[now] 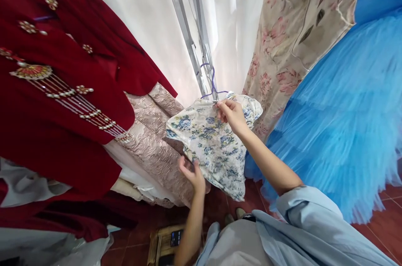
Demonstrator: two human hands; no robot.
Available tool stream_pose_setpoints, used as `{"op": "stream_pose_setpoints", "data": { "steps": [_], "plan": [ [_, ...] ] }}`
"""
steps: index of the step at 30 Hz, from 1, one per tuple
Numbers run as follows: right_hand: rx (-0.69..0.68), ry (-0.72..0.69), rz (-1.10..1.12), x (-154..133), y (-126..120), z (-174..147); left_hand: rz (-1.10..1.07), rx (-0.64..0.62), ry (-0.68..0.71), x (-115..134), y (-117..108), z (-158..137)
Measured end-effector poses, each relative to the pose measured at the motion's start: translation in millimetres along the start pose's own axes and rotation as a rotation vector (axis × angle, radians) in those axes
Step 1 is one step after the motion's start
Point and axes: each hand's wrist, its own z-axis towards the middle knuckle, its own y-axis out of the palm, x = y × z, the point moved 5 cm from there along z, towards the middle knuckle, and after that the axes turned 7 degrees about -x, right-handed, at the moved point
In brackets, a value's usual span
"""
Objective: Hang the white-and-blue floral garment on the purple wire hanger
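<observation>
A small white blouse with blue floral print [216, 148] hangs on a purple hanger [213, 81] in the middle of the head view. The hanger is hooked on a grey metal rack [188, 27]. With thumb and fingers pinched together, my right hand [231, 114] grips the blouse at its neckline, just under the hanger. My left hand [194, 176] is at the garment's lower left edge, slightly blurred, its fingers apart and curved. Whether those fingers touch the cloth I cannot tell.
Red velvet garments [94, 69] with beaded ornaments and a pink brocade skirt [157, 144] hang at left. To the right are a beige floral dress [270, 56] and a blue tulle gown [329, 119]. A phone [176, 238] lies on a wooden stool [154, 245] below.
</observation>
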Motion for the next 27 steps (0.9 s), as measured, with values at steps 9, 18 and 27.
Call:
{"op": "stream_pose_setpoints", "data": {
  "steps": [9, 18, 27],
  "plan": [
    [-0.039, -0.059, -0.063, -8, -4, -14, 0.331, -0.739, 0.876, 246, 92, 124],
    [0.006, 0.027, -0.153, 53, 6, -18, 0.254, -0.432, 0.850, 252, 82, 142],
    [-0.046, 0.296, -0.389, 189, 2, -122, -0.026, -0.293, 0.449, 158, 18, 218]
  ]
}}
